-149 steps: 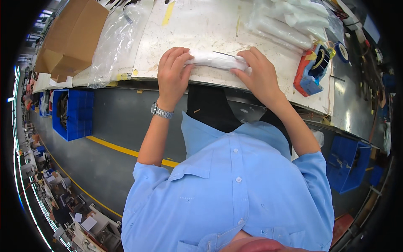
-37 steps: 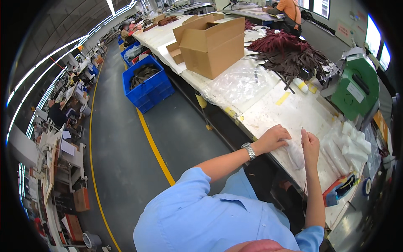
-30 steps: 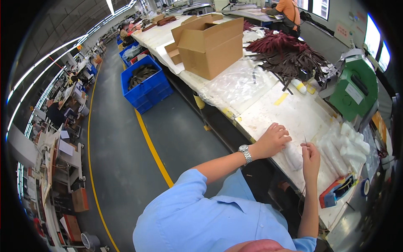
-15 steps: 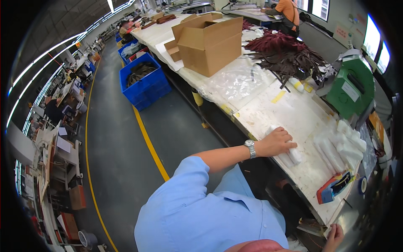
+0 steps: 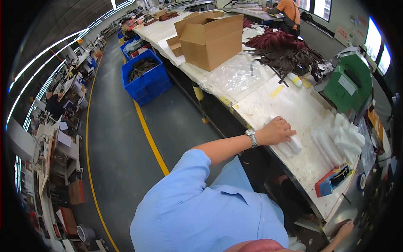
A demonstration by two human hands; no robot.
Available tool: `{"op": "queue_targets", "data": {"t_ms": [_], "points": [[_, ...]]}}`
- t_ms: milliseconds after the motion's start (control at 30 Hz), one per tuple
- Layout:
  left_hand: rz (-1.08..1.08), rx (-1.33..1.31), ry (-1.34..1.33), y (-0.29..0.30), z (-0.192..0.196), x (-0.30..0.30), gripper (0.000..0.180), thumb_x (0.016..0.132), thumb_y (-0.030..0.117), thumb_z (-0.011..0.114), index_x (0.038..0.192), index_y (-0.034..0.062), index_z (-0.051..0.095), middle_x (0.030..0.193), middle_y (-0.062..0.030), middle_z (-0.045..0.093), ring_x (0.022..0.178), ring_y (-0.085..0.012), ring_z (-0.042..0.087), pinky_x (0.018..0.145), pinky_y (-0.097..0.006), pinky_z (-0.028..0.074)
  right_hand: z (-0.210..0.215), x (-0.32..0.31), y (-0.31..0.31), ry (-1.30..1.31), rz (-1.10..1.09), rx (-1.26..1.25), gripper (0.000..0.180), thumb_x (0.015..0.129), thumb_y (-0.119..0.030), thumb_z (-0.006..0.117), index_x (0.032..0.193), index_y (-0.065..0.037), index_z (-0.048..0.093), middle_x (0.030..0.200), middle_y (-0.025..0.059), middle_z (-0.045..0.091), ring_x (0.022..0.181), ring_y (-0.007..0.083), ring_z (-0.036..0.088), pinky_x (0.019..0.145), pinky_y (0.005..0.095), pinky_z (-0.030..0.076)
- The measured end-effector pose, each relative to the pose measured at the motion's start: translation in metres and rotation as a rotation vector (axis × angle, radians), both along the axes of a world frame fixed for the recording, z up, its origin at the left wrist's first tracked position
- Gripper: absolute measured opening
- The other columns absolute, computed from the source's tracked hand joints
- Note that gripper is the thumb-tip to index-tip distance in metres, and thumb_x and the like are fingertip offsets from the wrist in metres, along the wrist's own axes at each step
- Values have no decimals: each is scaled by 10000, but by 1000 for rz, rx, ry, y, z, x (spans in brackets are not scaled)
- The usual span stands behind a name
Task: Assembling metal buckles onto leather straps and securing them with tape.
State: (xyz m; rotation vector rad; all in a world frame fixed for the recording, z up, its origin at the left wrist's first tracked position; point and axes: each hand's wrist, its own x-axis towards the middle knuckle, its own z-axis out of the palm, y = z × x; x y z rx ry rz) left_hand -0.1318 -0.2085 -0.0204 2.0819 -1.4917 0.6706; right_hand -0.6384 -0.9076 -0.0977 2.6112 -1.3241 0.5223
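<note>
My left hand [image 5: 275, 132], with a metal-banded watch at the wrist, is closed over a white rolled plastic bundle [image 5: 295, 144] on the table's near edge. The bundle shows on both sides of the fingers. To its right lie more white plastic bundles [image 5: 339, 138], several side by side. At the lower right my right hand [image 5: 345, 230] is beyond the table's near corner, small and blurred. Its fingers cannot be read clearly. A red and blue tape dispenser [image 5: 331, 182] and a blue tape roll [image 5: 361, 181] are nearest to it.
An opened cardboard box [image 5: 210, 44] stands farther along the white table [image 5: 256, 111]. Dark red and brown strips [image 5: 289, 52] are heaped behind clear plastic sheeting [image 5: 239, 79]. A green machine [image 5: 348, 82] stands at right. A blue crate [image 5: 147, 86] sits on the floor; an orange-shirted person [image 5: 288, 12] is at the back.
My right hand has shifted slightly to the right and looks turned. My left hand stays on the white bundle. The whole view has tilted a little.
</note>
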Motion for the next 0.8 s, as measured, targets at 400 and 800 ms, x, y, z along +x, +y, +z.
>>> {"op": "queue_targets", "data": {"t_ms": [400, 800], "points": [[30, -19, -75, -7, -2, 8, 386, 932, 363, 735, 1269, 187, 673, 1022, -44, 683, 1040, -249, 635, 998, -421, 430, 181, 142, 457, -894, 695, 262, 261, 1116, -56, 512, 1297, 49, 668, 1231, 164, 722, 1152, 271, 688, 1054, 377, 500], [-103, -47, -103, 17, 27, 20, 446, 874, 255, 802, 1266, 101, 654, 1172, -88, 662, 1159, -298, 611, 1036, -447, 468, 75, 413, 509, -285, 1159, 429, 466, 955, -59, 654, 1419, -41, 617, 1362, 212, 646, 1284, 404, 591, 1122, 473, 455]]}}
